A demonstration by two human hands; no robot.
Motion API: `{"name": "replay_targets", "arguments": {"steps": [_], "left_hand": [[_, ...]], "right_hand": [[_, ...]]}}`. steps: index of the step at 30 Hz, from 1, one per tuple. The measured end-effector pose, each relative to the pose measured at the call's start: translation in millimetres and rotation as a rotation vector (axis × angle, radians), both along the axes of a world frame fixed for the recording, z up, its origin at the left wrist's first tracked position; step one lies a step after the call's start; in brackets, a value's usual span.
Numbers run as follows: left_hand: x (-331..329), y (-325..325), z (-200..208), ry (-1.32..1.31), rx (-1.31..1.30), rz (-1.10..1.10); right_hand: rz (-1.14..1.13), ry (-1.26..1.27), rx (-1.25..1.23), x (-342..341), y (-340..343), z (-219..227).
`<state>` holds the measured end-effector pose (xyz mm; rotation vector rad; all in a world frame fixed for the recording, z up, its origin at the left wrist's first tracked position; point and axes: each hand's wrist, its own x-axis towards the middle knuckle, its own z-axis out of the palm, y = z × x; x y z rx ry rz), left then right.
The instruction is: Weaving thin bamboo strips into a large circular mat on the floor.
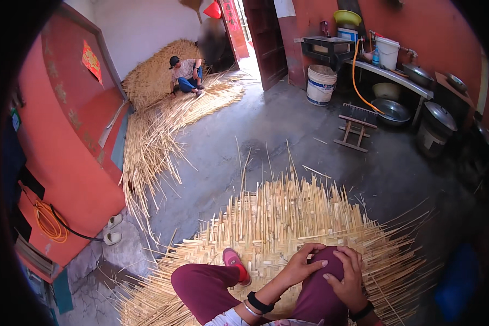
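Note:
I sit on a large mat of woven bamboo strips (250, 223), its loose strip ends fanning out round the edge. My left hand (303, 267) rests against the raised right knee of my maroon trousers (315, 293), thumb and fingers apart. On the other side of that knee lies my right hand (348, 276), its fingers draped over the top and its thumb spread. Neither hand holds a strip. A pink shoe (234, 261) on my foot presses on the weave in front of me.
Across the room a person in a dark cap (186, 73) sits on another strip mat (163, 117) by the wall. A wooden stool (356, 126), a white bucket (320, 85) and a metal basin (391, 111) stand right of the open door (263, 43). Pale slippers (113, 230) lie left.

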<state>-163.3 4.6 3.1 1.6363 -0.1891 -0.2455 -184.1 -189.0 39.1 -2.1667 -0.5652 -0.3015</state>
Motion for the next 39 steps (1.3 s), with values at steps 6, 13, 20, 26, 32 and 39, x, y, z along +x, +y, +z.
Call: {"name": "replay_targets", "arguments": {"steps": [6, 13, 20, 26, 32, 39], "left_hand": [[2.2, -1.6, 4.8, 0.029, -0.009, -0.025], [1.1, -0.1, -0.9, 0.008, -0.083, -0.024], [5.4, 29.2, -35.2, 0.263, -0.282, -0.028], [28.7, 88.2, -71.5, 0.532, -0.472, 0.319], [52.9, 193.0, -93.5, 0.238, -1.006, 0.602], [47.5, 239.1, 34.6, -0.096, -0.751, 0.754]], "right_hand": [[-0.004, -0.026, -0.014, -3.9, -3.0, 0.6], [0.001, -0.002, -0.003, -1.6, -0.3, 2.2], [0.049, 0.239, 0.38, 25.9, -22.5, -18.0], [-0.135, 0.665, 0.733, 116.2, -66.1, -76.9], [-0.029, 0.945, 1.054, 208.4, -70.2, -120.4], [0.354, 0.845, 0.996, 317.0, 17.3, -74.6]]}}
